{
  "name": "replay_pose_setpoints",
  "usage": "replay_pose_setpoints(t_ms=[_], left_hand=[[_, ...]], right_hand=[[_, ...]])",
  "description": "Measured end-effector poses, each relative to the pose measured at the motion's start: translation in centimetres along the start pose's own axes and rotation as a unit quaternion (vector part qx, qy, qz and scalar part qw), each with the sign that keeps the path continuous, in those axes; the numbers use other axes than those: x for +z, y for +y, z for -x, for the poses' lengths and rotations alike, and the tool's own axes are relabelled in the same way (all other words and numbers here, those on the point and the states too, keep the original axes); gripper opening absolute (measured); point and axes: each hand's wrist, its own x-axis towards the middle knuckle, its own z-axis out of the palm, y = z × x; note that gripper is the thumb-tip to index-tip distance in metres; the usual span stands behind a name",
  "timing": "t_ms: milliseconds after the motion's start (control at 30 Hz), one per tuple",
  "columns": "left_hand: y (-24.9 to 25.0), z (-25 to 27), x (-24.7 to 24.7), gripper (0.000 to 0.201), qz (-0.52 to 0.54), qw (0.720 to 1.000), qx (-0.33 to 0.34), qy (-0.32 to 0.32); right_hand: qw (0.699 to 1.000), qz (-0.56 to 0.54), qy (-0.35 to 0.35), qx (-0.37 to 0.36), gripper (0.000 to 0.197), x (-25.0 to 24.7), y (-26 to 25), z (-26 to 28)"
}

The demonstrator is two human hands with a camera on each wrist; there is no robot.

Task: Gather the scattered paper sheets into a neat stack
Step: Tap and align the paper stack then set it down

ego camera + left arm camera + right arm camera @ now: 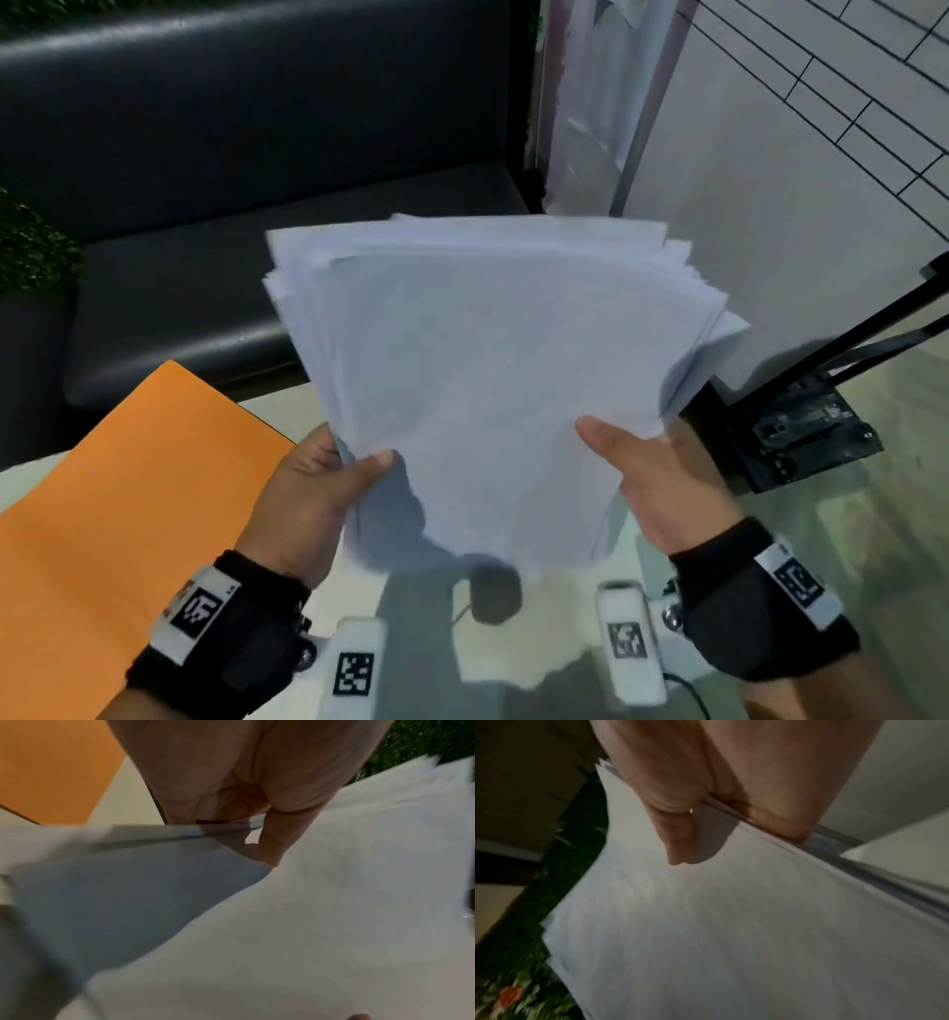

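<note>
I am holding the bundle of paper sheets (477,370) up off the table (873,514), with my left hand (313,493) pinching its near left edge and my right hand (662,483) pinching its near right edge. Each thumb is lying on the top sheet, and the fingers are going underneath, out of sight; the wrist views are showing the paper edge wedged between thumb and palm on both sides. So both hands are gripping the paper, and nothing else.

As I judge it, the gathering is largely done, since I am seeing no loose white sheet on the table around my hands. The neatening is what is left. Away from my grip, at the far end, the sheets are fanning out, with stepped corners showing to the left and the right. An orange sheet (123,493) is lying flat beside my left hand, apart from the bundle; I cannot tell whether it belongs with it. Next, I am probably tapping the edges square and laying the stack down.
</note>
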Motion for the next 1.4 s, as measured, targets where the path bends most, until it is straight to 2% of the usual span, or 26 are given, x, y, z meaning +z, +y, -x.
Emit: replay_pose_setpoints(t_ms=[33,67,133,167,300,467,567,700,800,867,933,967,1100,1200,1300,1400], left_hand=[[0.1,-0.2,0.1,0.056,0.004,1.0,0.023,0.009],[0.2,-0.4,0.3,0.048,0.009,0.999,0.042,0.018],[0.4,-0.6,0.9,0.019,0.028,0.997,0.066,0.037],[0.6,-0.7,1.2,0.015,0.038,0.995,0.074,0.047],[1.0,-0.7,1.8,0.029,0.053,0.992,0.091,0.067],[1.4,-0.3,2.4,0.027,0.071,0.99,0.102,0.069],[2.4,0.0,2.5,0.028,0.087,0.987,0.124,0.059],[3.6,0.5,2.7,0.034,0.105,0.981,0.155,0.051],[3.9,0.4,2.8,0.031,0.112,0.977,0.173,0.049],[3.6,0.3,2.6,0.03,0.117,0.977,0.167,0.055],[2.9,0.2,2.5,0.031,0.121,0.979,0.152,0.063],[2.6,0.1,2.5,0.032,0.119,0.98,0.146,0.067],[2.5,0.0,2.3,0.038,0.114,0.981,0.14,0.077],[3.0,-0.2,2.1,0.034,0.107,0.981,0.147,0.069],[3.3,-0.2,2.6,0.037,0.108,0.98,0.152,0.062],[4.0,-0.1,3.2,0.042,0.114,0.978,0.163,0.054]], right_hand=[[0.999,0.025,0.017,-0.041,0.019,0.1,-1.1,0.3],[0.996,0.031,0.031,-0.075,0.022,0.3,-2.0,0.3],[0.99,0.049,0.043,-0.121,0.022,0.3,-3.2,0.1],[0.989,0.057,0.044,-0.132,0.021,0.4,-3.3,-0.1],[0.982,0.071,0.036,-0.172,0.023,0.3,-2.6,-0.5],[0.979,0.081,0.038,-0.184,0.025,0.8,-2.3,-0.1],[0.976,0.073,0.033,-0.202,0.035,1.0,-2.6,0.0],[0.975,0.061,0.024,-0.214,0.031,1.5,-3.2,0.4],[0.972,0.044,0.026,-0.23,0.04,1.5,-3.8,0.1],[0.976,0.05,0.018,-0.21,0.038,1.4,-3.7,0.0],[0.982,0.062,0.008,-0.178,0.022,1.4,-3.1,0.0],[0.983,0.065,0.004,-0.173,0.021,1.4,-2.7,0.2],[0.983,0.044,0.015,-0.179,0.024,1.5,-2.2,0.7],[0.982,0.006,0.036,-0.187,0.026,1.6,-2.5,1.0],[0.978,-0.018,0.047,-0.204,0.039,2.1,-2.7,1.6],[0.974,-0.018,0.049,-0.221,0.038,2.4,-2.8,1.6]])
